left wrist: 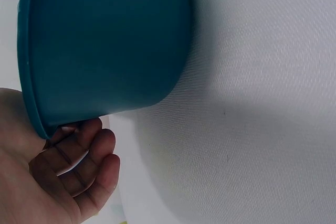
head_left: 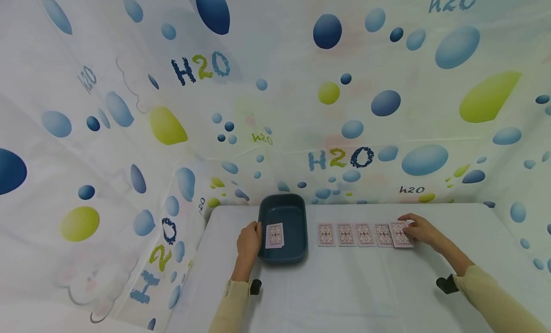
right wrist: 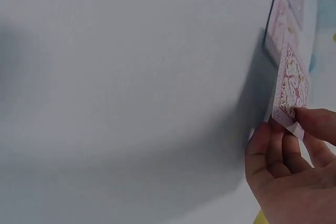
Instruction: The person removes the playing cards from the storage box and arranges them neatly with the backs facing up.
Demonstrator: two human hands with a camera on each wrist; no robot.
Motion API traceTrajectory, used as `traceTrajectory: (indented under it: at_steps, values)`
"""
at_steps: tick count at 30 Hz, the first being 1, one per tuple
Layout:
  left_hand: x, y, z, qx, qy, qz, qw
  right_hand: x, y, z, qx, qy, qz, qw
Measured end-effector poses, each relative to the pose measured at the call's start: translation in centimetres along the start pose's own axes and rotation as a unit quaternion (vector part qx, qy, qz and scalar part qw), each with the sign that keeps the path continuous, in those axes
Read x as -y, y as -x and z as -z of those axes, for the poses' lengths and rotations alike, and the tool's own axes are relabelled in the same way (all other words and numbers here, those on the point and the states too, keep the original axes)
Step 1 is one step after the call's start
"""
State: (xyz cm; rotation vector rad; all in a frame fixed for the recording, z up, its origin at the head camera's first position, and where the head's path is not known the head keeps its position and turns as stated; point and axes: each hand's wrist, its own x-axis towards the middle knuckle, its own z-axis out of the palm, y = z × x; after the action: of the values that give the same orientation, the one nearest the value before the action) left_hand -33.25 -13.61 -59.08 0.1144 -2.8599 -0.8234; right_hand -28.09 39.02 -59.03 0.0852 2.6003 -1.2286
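Observation:
My left hand (head_left: pixel 248 241) grips the left rim of a dark teal plastic basin (head_left: pixel 282 261), its curled fingers (left wrist: pixel 94 145) against the outer wall in the left wrist view. Inside the basin lie a few overlapping playing cards (head_left: pixel 274 236), backs up. At the right end of a row of cards, my right hand (head_left: pixel 421 230) pinches a playing card (head_left: pixel 399 234) by its right side, thumb on the patterned back. That card is tilted, with its left edge over the neighbouring card (head_left: pixel 383 235) in the head view.
Several more face-down cards (head_left: pixel 346 235) line up to the right of the basin on the white-covered table (head_left: pixel 344 290). A curtain (head_left: pixel 275 108) with blue and green drops hangs behind and at the sides. Dark wrist devices (head_left: pixel 447 284) show by both sleeves.

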Motion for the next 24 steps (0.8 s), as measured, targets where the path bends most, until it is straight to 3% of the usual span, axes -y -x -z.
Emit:
traceTrajectory:
  at_steps: [6, 12, 18, 24]
  values:
    - [0.0, 0.0, 0.0, -0.001, -0.005, -0.001, 1.0000, -1.6, -0.5, 0.6, -0.017, 0.020, -0.004, 0.9996]
    - [-0.1, 0.1, -0.1, 0.001, -0.005, 0.001, 1.0000, -2.6, -1.4, -0.2, -0.047, 0.059, 0.013, 0.9971]
    - [-0.1, -0.1, -0.1, 0.000, -0.004, 0.003, 1.0000, -2.3, -1.4, -1.3, -0.107, 0.139, 0.056, 0.9829]
    - [-0.2, 0.1, 0.0, 0.000, -0.001, 0.002, 1.0000, -1.8, -0.7, -1.8, -0.133, 0.156, 0.065, 0.9766]
